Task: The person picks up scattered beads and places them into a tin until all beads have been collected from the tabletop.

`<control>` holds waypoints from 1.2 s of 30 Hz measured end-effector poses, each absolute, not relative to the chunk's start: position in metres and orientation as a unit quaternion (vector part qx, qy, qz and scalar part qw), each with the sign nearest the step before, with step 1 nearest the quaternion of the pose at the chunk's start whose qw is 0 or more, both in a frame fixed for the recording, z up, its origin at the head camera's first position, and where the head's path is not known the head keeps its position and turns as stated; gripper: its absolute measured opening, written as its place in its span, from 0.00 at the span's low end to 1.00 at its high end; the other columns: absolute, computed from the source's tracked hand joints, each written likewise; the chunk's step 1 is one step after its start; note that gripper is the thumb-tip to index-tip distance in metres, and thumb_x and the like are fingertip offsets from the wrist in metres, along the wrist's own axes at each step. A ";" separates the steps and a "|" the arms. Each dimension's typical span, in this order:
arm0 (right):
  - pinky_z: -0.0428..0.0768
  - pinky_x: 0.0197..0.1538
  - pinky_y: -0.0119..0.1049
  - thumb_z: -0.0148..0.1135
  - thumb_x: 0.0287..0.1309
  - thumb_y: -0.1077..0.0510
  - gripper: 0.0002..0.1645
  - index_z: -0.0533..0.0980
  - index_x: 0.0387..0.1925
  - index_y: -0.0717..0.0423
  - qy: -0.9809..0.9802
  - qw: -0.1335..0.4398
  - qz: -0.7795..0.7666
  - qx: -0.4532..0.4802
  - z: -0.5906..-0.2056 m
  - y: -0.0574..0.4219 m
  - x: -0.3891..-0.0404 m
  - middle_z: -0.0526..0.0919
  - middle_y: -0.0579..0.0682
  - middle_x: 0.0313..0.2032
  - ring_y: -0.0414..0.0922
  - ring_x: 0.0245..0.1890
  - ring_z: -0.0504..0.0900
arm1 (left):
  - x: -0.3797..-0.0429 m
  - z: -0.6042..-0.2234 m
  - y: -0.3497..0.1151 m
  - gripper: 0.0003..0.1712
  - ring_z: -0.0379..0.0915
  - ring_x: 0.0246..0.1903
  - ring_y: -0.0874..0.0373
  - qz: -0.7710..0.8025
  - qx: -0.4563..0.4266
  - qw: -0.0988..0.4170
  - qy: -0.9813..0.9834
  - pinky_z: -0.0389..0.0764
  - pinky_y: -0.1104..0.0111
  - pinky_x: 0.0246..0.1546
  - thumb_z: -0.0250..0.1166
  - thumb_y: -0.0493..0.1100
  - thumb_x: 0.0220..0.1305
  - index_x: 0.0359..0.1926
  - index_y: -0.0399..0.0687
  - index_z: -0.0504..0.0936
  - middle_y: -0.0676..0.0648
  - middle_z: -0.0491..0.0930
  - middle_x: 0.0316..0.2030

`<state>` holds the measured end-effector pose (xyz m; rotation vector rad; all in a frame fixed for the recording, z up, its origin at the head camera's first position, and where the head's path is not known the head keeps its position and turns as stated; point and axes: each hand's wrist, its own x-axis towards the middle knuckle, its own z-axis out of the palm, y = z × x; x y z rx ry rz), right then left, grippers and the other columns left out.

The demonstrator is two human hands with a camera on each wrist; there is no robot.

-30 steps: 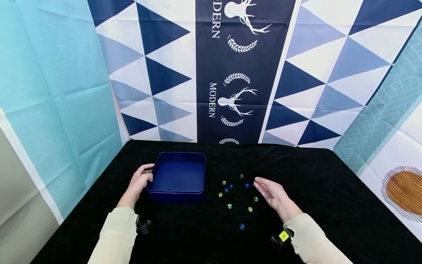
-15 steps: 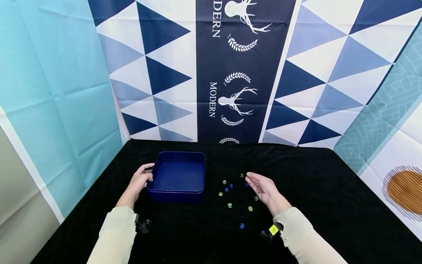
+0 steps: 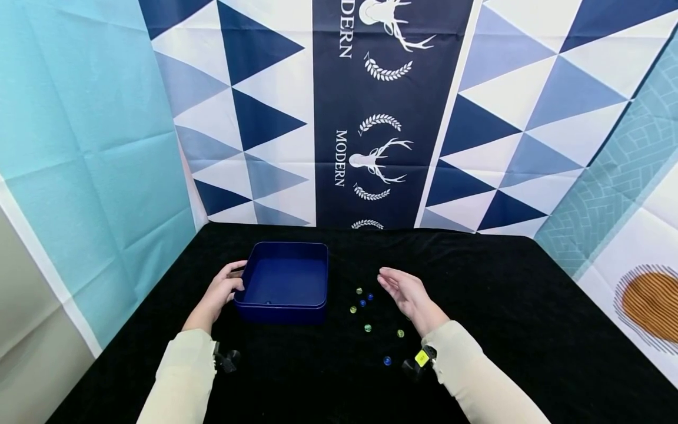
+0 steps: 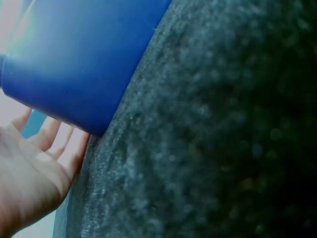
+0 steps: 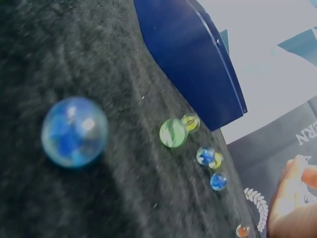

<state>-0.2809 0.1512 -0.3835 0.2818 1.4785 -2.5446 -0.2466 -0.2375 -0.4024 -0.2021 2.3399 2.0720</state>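
Note:
An open-topped blue box [image 3: 286, 315] stands left of centre on the table. My left hand [image 3: 218, 294] holds its left wall, thumb at the rim and fingers along the outside; in the left wrist view the hand [image 4: 34, 173] reaches behind the box's edge. Several glass marbles lie right of the box, among them a green one [image 3: 368, 328] and a blue one [image 3: 387, 360] closest to me. My right hand [image 3: 406, 297] is at their right side, fingers nearly straight and together. In the right wrist view an orange marble [image 5: 242, 230] lies near its fingers; the head view hides it behind the hand.
Black cloth [image 3: 296, 377] covers the table. Behind it hangs a patterned curtain [image 3: 371, 118], with a light blue one [image 3: 95, 147] along the left. Both wrists carry small cameras, one with a yellow label [image 3: 422, 357].
My right hand has moved left and slightly away from me, now hiding marbles that showed earlier at the far right of the group. The left hand and the box stay in place.

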 end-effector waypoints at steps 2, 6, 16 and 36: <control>0.77 0.42 0.28 0.52 0.58 0.74 0.13 0.78 0.24 0.59 0.498 0.090 -0.858 0.088 -0.382 0.148 -0.283 0.82 0.50 0.28 0.40 0.29 0.81 | -0.247 -0.403 -0.238 0.39 0.59 0.56 0.44 0.661 -0.062 0.005 0.748 0.65 0.60 0.48 0.48 0.29 0.49 0.67 0.41 0.58 0.33 0.59 0.63; 0.77 0.41 0.28 0.51 0.58 0.74 0.14 0.78 0.24 0.60 0.502 0.083 -0.857 0.079 -0.380 0.139 -0.286 0.82 0.50 0.27 0.40 0.29 0.81 | -0.247 -0.404 -0.238 0.39 0.59 0.56 0.44 0.661 -0.061 0.006 0.747 0.66 0.61 0.47 0.48 0.29 0.50 0.68 0.40 0.58 0.33 0.59 0.63; 0.78 0.39 0.29 0.51 0.57 0.75 0.11 0.77 0.28 0.63 0.514 0.062 -0.852 0.068 -0.377 0.115 -0.290 0.81 0.50 0.25 0.40 0.27 0.81 | -0.248 -0.402 -0.239 0.39 0.58 0.57 0.43 0.666 -0.061 0.010 0.743 0.66 0.59 0.49 0.48 0.29 0.52 0.68 0.42 0.57 0.33 0.58 0.63; 0.78 0.39 0.29 0.56 0.54 0.75 0.12 0.74 0.42 0.74 0.533 0.061 -0.842 0.059 -0.372 0.073 -0.285 0.81 0.51 0.27 0.40 0.28 0.80 | -0.248 -0.404 -0.240 0.39 0.58 0.57 0.45 0.669 -0.069 0.015 0.740 0.68 0.62 0.47 0.48 0.29 0.52 0.68 0.43 0.57 0.34 0.58 0.64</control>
